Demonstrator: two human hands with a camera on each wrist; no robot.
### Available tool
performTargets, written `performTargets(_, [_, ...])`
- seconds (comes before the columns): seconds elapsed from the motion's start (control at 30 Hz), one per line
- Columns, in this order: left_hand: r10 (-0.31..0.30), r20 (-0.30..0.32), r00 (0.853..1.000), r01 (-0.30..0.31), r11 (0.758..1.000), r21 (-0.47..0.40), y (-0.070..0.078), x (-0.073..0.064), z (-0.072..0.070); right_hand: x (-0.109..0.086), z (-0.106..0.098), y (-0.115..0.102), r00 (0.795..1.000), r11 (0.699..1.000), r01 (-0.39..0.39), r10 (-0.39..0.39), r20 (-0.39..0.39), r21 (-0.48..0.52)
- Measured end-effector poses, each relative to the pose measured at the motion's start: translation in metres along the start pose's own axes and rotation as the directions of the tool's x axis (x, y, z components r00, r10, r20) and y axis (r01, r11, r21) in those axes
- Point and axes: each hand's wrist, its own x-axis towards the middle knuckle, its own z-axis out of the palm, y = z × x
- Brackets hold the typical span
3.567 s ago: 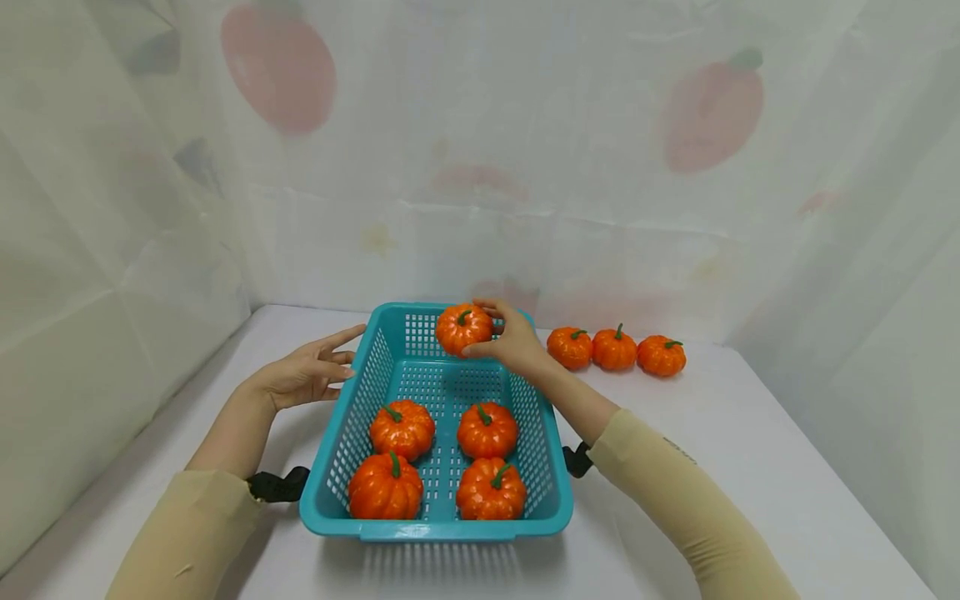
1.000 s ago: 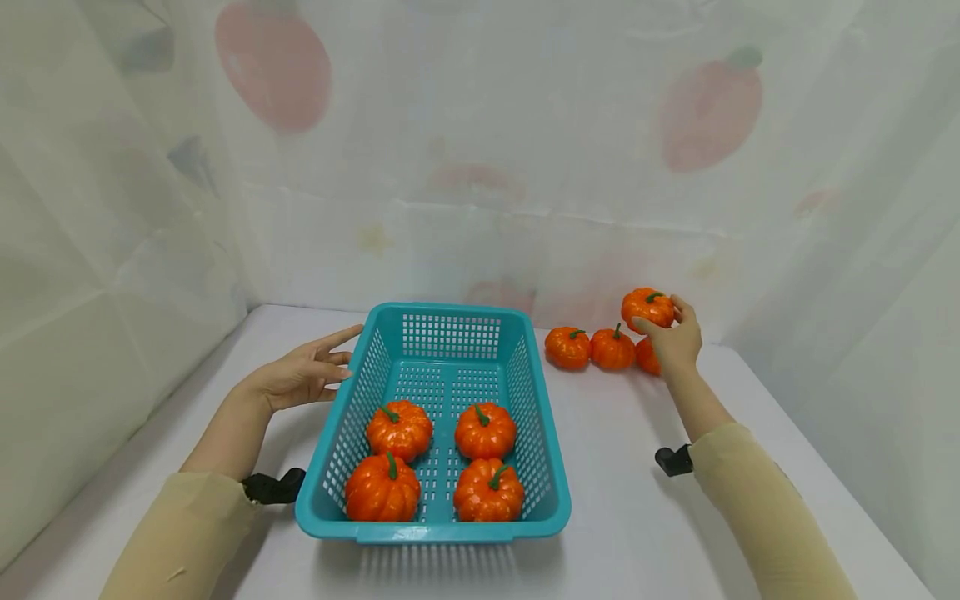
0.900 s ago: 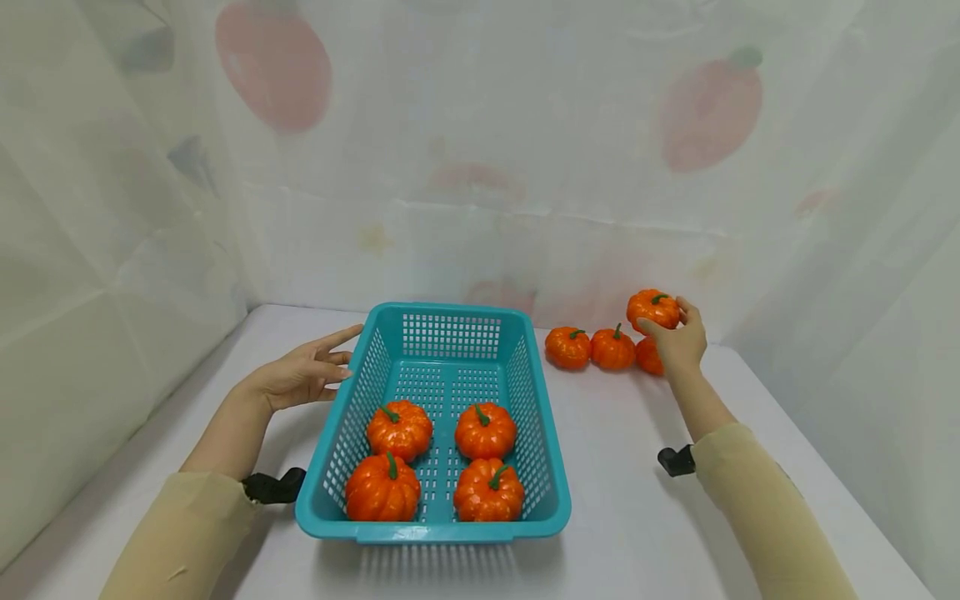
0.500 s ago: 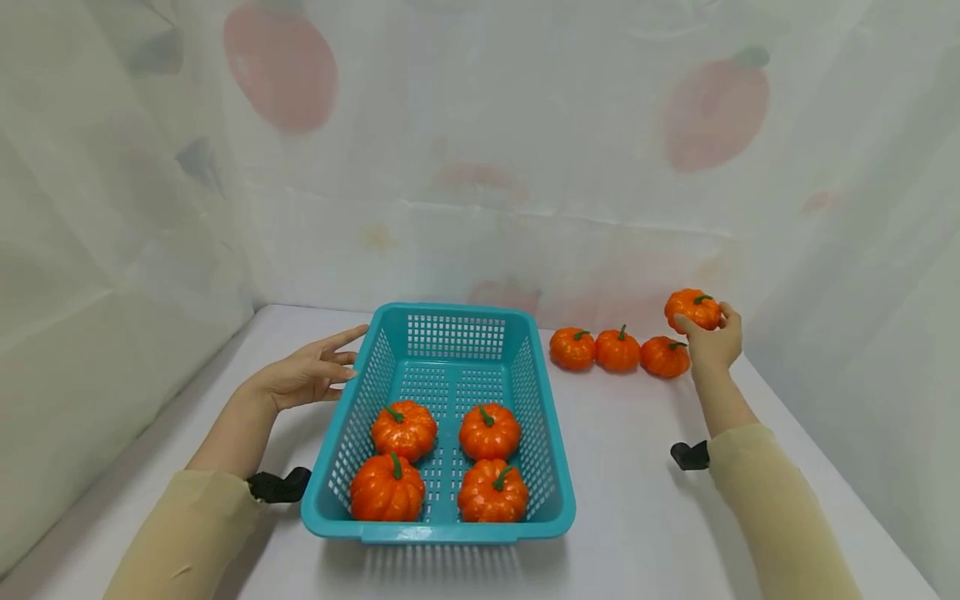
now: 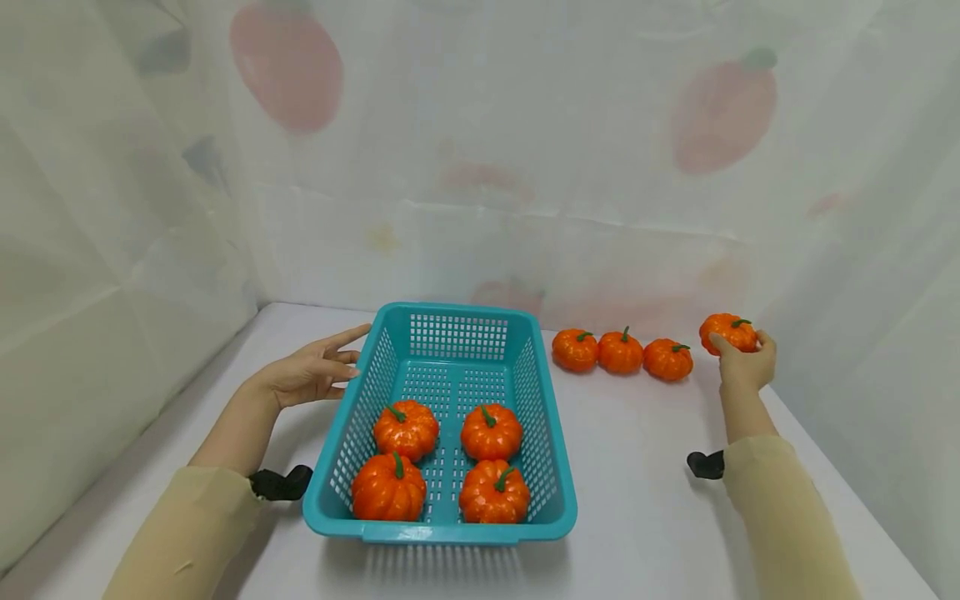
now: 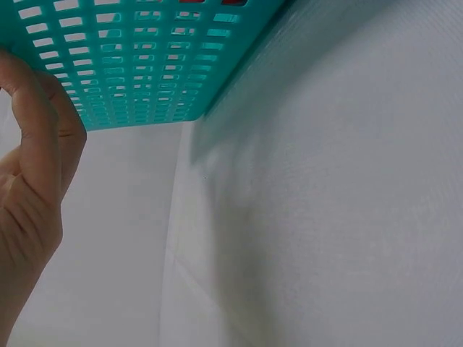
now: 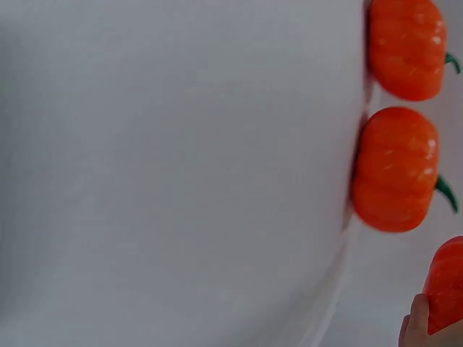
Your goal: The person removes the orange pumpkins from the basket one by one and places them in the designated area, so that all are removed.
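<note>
My right hand (image 5: 748,365) holds a small orange pumpkin (image 5: 724,333) with a green stem, at the right end of a row along the back of the table. The right wrist view shows that held pumpkin only in part, at its lower right corner, with a bit of the hand. Just left of it sits the row's nearest pumpkin (image 5: 667,360). My left hand (image 5: 311,375) is at the left side of a turquoise plastic basket (image 5: 315,500), fingers loosely bent and touching its rim. The left wrist view shows these fingers against the perforated wall (image 6: 130,65).
Several pumpkins (image 5: 491,432) lie in the basket's near half. Two more pumpkins, one in the middle (image 5: 619,352) and one at the left (image 5: 575,351), belong to the back row. A white table (image 5: 622,467) is enclosed by pale fabric (image 5: 480,125) at the back and sides.
My right hand has carried the pumpkin out of the basket's far end, rightward past the row, and now lower, to its right end. The left hand has stayed at the rim.
</note>
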Motion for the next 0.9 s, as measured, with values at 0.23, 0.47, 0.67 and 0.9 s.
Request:
performTargets(0.23, [-0.002, -0.001, 1.000, 0.002, 1.000, -0.008, 0.001, -0.002, 0.002, 0.004, -0.011, 0.020, 0.999, 0.997, -0.032, 0.030, -0.033, -0.074])
performTargets(0.47, [0.010, 0.017, 1.000, -0.010, 1.000, -0.001, 0.001, -0.003, 0.001, 0.005, -0.016, 0.025, 0.999, 0.982, -0.044, 0.049, 0.019, -0.185])
performTargets(0.67, [0.011, 0.027, 1.000, -0.011, 1.000, -0.003, 0.002, -0.001, 0.000, 0.010, -0.018, 0.029, 0.991, 0.958, -0.057, 0.089, 0.101, -0.280])
performTargets(0.9, [0.000, 0.011, 1.000, 0.000, 1.000, 0.000, 0.000, 0.001, 0.000, 0.014, -0.020, 0.034, 0.982, 0.919, -0.010, 0.082, 0.168, -0.394])
